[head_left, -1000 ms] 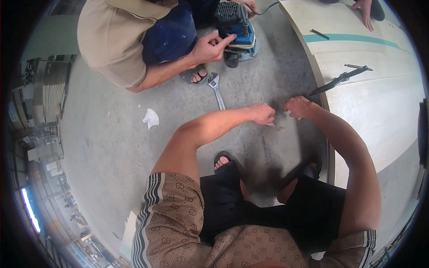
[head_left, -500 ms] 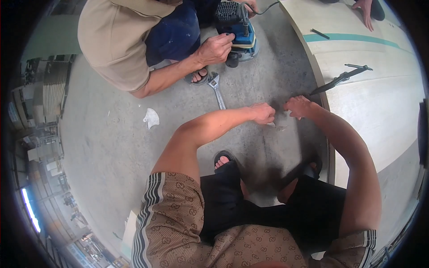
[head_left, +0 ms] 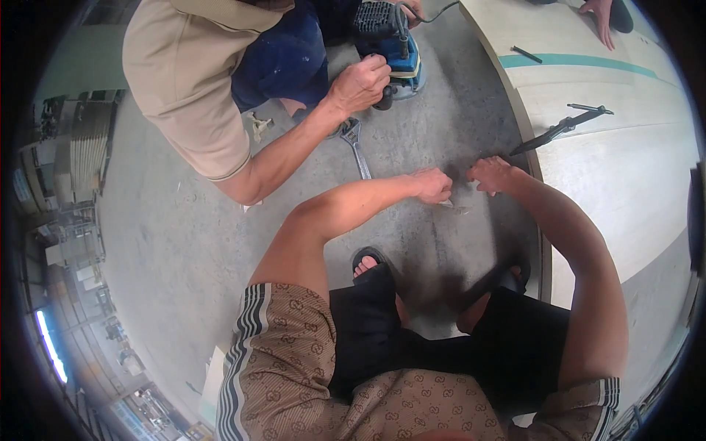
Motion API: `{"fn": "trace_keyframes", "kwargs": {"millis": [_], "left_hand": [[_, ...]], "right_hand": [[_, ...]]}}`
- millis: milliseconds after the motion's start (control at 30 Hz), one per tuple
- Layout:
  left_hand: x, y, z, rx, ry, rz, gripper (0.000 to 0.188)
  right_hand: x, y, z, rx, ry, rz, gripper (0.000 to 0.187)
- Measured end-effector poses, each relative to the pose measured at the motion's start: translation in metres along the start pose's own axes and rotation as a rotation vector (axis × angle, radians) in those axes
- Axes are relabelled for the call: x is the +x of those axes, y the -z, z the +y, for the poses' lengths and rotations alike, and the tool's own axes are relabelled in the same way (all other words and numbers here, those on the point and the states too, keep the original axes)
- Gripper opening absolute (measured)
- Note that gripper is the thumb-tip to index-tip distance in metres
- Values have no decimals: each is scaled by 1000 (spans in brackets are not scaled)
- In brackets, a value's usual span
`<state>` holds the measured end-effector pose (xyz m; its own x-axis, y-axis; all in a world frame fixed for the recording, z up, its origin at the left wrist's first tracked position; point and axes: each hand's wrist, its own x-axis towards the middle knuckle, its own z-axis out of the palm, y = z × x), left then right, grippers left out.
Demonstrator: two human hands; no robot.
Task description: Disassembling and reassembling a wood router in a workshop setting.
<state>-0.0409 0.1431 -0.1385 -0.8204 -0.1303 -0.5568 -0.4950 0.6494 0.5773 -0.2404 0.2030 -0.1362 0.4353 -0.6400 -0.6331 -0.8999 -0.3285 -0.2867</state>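
Over the concrete floor [head_left: 309, 242], my left hand [head_left: 432, 185] is closed, its fingertips pressed together just above a small pale scrap [head_left: 446, 204]. Whether those fingers hold the scrap is too small to tell. My right hand [head_left: 489, 175] is close by on the right, fingers curled downward. Anything in its grip is hidden. A narrow gap separates the two hands. Next to the right hand, a black clamp [head_left: 559, 132] sits on the edge of a pale wooden panel [head_left: 610, 184]. An adjustable wrench [head_left: 357, 151] lies on the floor beyond my left forearm.
At the far left a co-worker in a tan shirt [head_left: 180, 88] crouches, one hand [head_left: 360, 84] on a blue corded power tool [head_left: 401, 62]. Another person's hand [head_left: 601, 22] rests on the panel near a dark rod [head_left: 526, 55]. Stacked boards [head_left: 90, 151] stand at far left.
The co-worker's forearm and elbow have shifted toward me, now covering most of a white scrap on the floor. A crumpled pale piece shows beside their leg. My hands have barely moved.
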Motion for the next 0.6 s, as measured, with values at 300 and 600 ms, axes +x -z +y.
{"fn": "trace_keyframes", "kwargs": {"millis": [300,600], "left_hand": [[-1,1,-1,14,7,-13,25],[-3,1,0,18,27,-23,25]], "right_hand": [[-1,-4,1,-22,20,87,30],[-1,4,-5,20,-3,24,32]]}}
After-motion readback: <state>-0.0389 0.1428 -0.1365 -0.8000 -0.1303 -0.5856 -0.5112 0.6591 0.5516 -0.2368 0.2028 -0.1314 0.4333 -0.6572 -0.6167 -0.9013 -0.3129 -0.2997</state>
